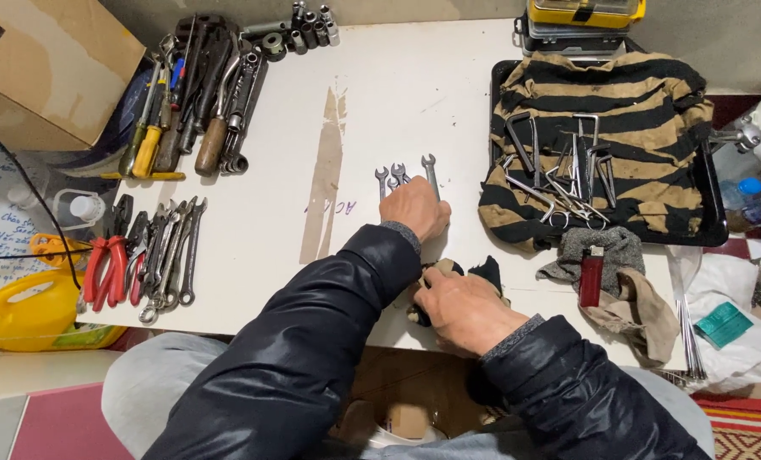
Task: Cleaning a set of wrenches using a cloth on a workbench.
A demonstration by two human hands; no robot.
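Under the left hand [413,207], whose curled fingers press down on them, lie three small wrenches [402,176], heads fanned out on the white table [287,153]. Just nearer, the right hand [461,308] clenches a dark rag [485,273]. Right of both sits a black tray [712,223] lined with a striped cloth [644,94] carrying hex keys [568,166]; a red lighter [591,277] rests on a grey cloth beside it. Well apart at left lie a row of wrenches [172,251], red-handled pliers [106,268] and screwdrivers [155,136].
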